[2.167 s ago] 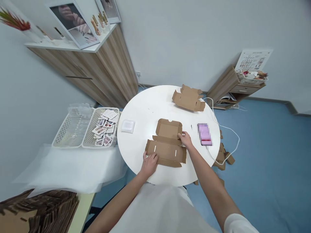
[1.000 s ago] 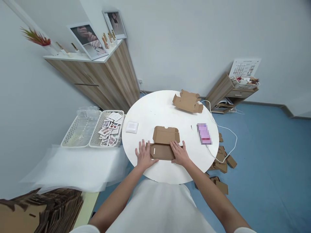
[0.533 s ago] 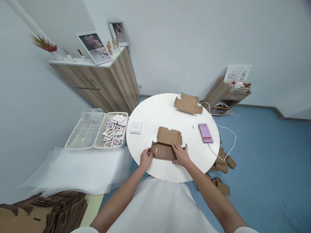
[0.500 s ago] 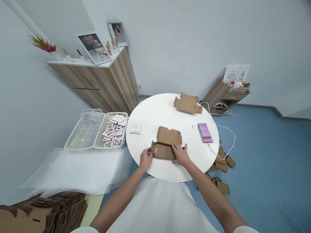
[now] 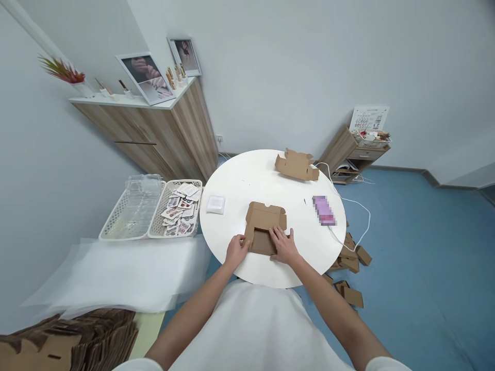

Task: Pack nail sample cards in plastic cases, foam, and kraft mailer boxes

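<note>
Box (image 5: 266, 216): left flap (image 5: 249, 236) newly folded in, end apparently formed; gripped by left fingers (image 5: 243, 240), pressed by flattened right fingers (image 5: 276, 235).

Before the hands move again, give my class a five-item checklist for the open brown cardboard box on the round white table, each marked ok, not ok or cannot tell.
1. Left hand at the box: ok, it touches the left end of the open brown cardboard box.
2. Right hand at the box: ok, its fingers rest on the right part.
3. Broad brown far panel open: ok, it extends away from the person.
4. Right end folded in: cannot tell, the right hand covers most of it.
5. Other things apart from the box: ok, the second unfolded brown cardboard piece and purple rectangular object do not touch it.
</note>
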`<control>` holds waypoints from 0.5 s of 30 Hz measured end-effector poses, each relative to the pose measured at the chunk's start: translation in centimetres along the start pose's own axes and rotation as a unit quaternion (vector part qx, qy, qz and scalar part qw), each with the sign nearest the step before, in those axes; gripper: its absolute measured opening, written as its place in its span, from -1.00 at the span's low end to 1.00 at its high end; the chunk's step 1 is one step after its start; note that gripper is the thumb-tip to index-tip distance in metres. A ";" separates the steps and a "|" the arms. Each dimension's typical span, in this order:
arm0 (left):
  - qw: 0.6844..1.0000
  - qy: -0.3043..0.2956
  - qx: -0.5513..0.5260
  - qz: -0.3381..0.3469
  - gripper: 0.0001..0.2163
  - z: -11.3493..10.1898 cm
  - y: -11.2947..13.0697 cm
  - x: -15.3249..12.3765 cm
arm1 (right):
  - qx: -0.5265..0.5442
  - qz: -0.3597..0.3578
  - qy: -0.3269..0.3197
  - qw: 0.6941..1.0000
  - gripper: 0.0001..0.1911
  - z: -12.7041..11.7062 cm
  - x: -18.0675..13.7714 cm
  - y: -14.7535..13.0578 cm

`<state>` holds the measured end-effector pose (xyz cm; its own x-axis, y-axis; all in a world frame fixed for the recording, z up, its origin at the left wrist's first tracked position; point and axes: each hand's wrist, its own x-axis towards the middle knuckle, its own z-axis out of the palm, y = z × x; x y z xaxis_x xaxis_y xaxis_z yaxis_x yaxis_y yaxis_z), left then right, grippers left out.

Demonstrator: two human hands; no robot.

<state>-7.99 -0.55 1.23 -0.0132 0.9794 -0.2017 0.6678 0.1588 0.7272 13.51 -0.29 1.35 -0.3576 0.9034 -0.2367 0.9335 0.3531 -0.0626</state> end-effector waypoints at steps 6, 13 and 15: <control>0.996 -0.032 0.055 -0.060 -0.75 -0.4 0.2 1.8 | -0.014 -0.041 -0.005 0.999 0.17 0.0 0.1 0.7; 0.979 -0.114 0.164 -0.025 -0.77 -0.7 0.7 2.4 | -0.019 -0.089 -0.011 0.996 0.21 -0.4 0.2 1.5; 0.975 -0.118 0.188 -0.024 -0.77 -0.6 0.8 2.5 | -0.022 -0.093 -0.009 0.995 0.22 -0.4 0.2 1.5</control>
<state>-7.90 2.11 1.70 0.0905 0.9092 -0.4064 0.8968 0.1030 0.4303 14.83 0.55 1.58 -0.5237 0.8167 -0.2422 0.8487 0.5249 -0.0653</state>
